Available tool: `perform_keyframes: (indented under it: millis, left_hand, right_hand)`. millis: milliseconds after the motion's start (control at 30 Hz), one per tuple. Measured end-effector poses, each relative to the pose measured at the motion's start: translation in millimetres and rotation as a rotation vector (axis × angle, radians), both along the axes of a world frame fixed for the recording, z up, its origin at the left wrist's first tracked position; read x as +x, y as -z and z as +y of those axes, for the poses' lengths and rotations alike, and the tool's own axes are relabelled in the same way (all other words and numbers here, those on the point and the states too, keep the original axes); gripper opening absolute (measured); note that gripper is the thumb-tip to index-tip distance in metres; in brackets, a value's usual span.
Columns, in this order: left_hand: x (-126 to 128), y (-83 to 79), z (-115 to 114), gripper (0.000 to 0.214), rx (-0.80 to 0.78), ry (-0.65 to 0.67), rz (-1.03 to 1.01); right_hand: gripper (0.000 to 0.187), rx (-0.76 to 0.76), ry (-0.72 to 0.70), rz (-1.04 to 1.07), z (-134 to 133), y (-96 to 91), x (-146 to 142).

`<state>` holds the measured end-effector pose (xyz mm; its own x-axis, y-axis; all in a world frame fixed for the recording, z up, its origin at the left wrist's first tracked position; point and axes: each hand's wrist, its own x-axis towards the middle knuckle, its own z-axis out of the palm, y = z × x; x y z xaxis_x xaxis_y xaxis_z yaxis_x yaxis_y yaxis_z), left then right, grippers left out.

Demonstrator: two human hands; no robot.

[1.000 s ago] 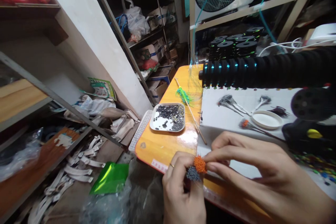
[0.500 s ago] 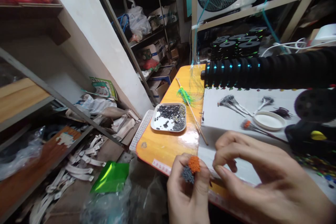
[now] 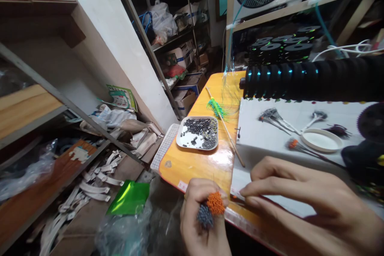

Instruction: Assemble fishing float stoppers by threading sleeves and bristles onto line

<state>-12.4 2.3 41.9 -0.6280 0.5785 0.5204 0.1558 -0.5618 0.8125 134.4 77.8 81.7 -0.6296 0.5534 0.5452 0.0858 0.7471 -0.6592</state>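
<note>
Observed the left hand [image 3: 192,216] curled into a fist, its fingers and thumb wrapped about an orange-tipped bundle [image 3: 215,203] and a grey-tipped bundle [image 3: 205,216]. Located both heads at the opening of that fist: orange at the upper right, beside the thumb; grey at the lower left, against the curled fingers. Recorded contact between the two, side by side. Noted both heads directed upward and toward the viewer, with the long axis leading down into the grip. Cannot confirm the exact slant, given stems hidden by the hand.

Observed the right hand [image 3: 327,200] to the right of the bundles and apart from them, with index finger and thumb nearly together. Recorded at those fingertips a thin dark sliver [image 3: 239,200], orange near its left end, pointing left toward the bundles, its long axis roughly crosswise and sloping slightly down to the right. Cannot tell, owing to blur, whether pinched or merely just beside the fingertips.

Noted beyond the hands an orange table [image 3: 192,162], bearing a white tray [image 3: 188,138] of small black pieces [image 3: 196,126] and a thin stick [image 3: 233,144] with green fringe [image 3: 215,107]. Recorded farther right a round white dish [image 3: 321,140], near grey-tipped stems [image 3: 271,116].
</note>
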Motion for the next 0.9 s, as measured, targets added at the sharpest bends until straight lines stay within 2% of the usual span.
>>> perform_keyframes:
  millis: [233,600,900]
  left_hand:
    - [2.4,4.1,1.8,0.015,-0.024,-0.015,0.008]
    - [4.8,5.6,2.1,0.016,-0.034,-0.02,-0.018]
    - [9.6,10.2,-0.5,0.019,-0.089,0.128,-0.032]
  right_hand:
    - [0.009,-0.044,0.015,0.038,-4.6,-4.0,-0.8]
    - [0.012,0.012,-0.053,-0.022,-1.5,-3.3,2.8]
    - [0.015,-0.019,-0.008,0.045,-3.0,0.4,0.0]
